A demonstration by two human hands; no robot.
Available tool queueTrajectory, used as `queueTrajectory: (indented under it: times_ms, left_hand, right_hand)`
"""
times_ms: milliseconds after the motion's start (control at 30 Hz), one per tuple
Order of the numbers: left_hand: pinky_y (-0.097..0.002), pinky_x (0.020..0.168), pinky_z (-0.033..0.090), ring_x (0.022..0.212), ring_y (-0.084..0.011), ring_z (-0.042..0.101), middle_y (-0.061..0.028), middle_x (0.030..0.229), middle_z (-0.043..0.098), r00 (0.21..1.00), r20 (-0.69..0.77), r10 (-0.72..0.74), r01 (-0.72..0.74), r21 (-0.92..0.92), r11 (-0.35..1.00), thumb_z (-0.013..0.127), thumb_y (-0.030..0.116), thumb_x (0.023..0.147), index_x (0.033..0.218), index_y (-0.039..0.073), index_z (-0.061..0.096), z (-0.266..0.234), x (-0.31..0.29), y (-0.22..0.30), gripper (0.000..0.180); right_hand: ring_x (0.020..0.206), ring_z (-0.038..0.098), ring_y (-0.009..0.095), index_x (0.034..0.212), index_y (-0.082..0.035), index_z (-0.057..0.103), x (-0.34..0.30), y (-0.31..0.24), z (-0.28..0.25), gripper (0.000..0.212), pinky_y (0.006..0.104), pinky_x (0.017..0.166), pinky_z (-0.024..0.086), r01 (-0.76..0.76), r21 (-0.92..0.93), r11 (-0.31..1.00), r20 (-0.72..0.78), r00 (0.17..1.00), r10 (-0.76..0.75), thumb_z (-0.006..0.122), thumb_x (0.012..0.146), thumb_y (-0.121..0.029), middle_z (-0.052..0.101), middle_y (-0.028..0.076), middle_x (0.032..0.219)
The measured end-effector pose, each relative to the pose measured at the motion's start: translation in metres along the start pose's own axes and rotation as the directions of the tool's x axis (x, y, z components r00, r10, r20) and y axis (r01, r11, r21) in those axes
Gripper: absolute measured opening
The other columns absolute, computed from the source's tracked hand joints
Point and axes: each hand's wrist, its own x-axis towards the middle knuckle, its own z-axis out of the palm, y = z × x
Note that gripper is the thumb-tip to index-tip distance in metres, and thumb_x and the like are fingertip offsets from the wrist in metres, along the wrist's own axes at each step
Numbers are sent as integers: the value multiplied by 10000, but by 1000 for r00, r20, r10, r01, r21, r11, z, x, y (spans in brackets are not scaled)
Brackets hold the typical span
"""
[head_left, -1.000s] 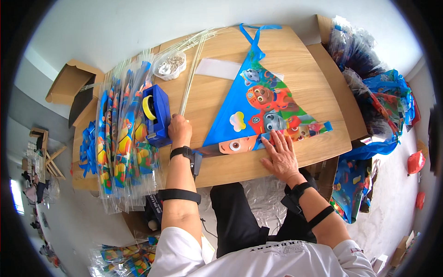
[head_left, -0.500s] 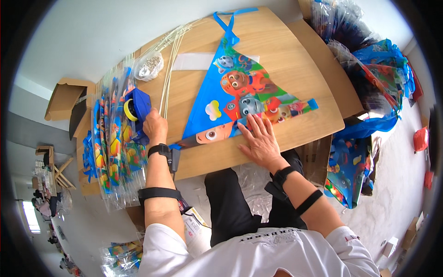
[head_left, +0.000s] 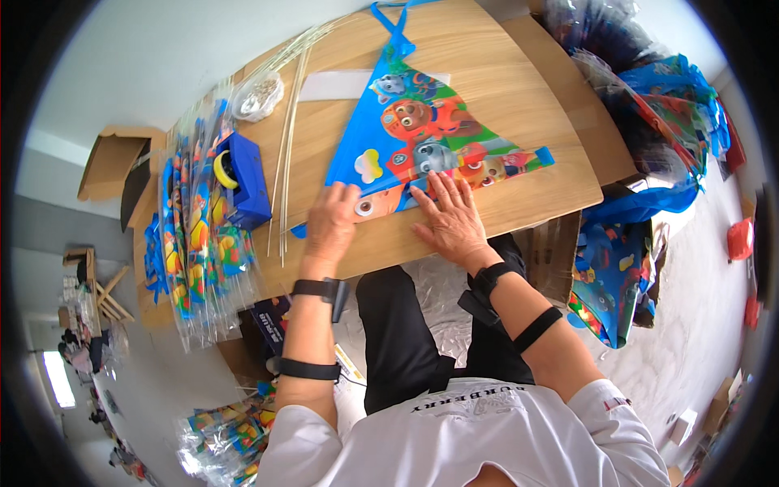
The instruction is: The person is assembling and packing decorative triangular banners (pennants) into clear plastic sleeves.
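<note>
Wearing a white T-shirt (head_left: pixel 454 442) with dark block lettering (head_left: pixel 475 398) across the chest and a small mark on the right sleeve. Wearing black straps (head_left: pixel 308 369) on both forearms. Noticing pale lettering on a dark box (head_left: pixel 268 323) below the near left side of the wooden table (head_left: pixel 535 201). Pressing the right hand (head_left: pixel 448 219) open, fingers apart, on the near edge of a triangular cartoon-print kite sail (head_left: pixel 410 118) lying flat on the tabletop. Resting the left hand (head_left: pixel 331 217) at the sail's left end, fingers bent inward; being unable to tell whether anything is pinched there. Seeing, farther left, a blue tape dispenser (head_left: pixel 255 191) with a yellow roll (head_left: pixel 225 170), just beside plastic-sleeved printed bundles (head_left: pixel 199 235). Finding thin pale rods (head_left: pixel 286 154) between dispenser and sail, then a clear plastic tub (head_left: pixel 260 96) of small pale pieces, and a whitish strip (head_left: pixel 329 85) partly under the sail. Spotting a blue ribbon tail (head_left: pixel 396 39) beyond the sail's far point.
</note>
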Motion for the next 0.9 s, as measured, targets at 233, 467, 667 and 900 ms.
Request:
queueTrajectory:
  times_ms: [233,467,667,900]
  left_hand:
    - [-410,689,518,849,-289,585,-103,881,556,998,-14,-59,58,-53,997,539,51,821,966,84,576,27,-34,5,153]
    - [-436,731,498,876,-324,574,-123,901,543,991,54,-122,127,-84,988,511,-22,804,1012,54,570,25,-33,0,229]
    - [-445,727,493,888,-344,573,-137,903,543,993,83,-80,86,-74,994,500,-43,804,1059,54,569,22,-46,-22,281]
    - [-451,745,481,889,-366,562,-162,896,522,992,109,-64,70,-53,996,492,-72,803,965,7,552,24,-42,-20,190]
  right_hand:
    - [1417,243,326,1447,-204,378,3,-7,-2,657,511,1162,117,18,-15,1000,1,1000,-18,546,876,-481,287,159,1524]
    - [1385,305,330,1364,-137,487,1,0,-3,643,495,1160,158,42,99,994,-90,995,-33,655,810,-417,372,148,1479]
    - [1302,391,353,1258,-24,533,-2,5,7,663,500,1135,252,120,217,969,-206,976,-74,731,719,-355,477,168,1326]
    - [1191,434,376,1229,-26,497,-7,4,-2,684,456,1079,341,59,396,916,-249,967,45,778,640,-230,480,160,1206]
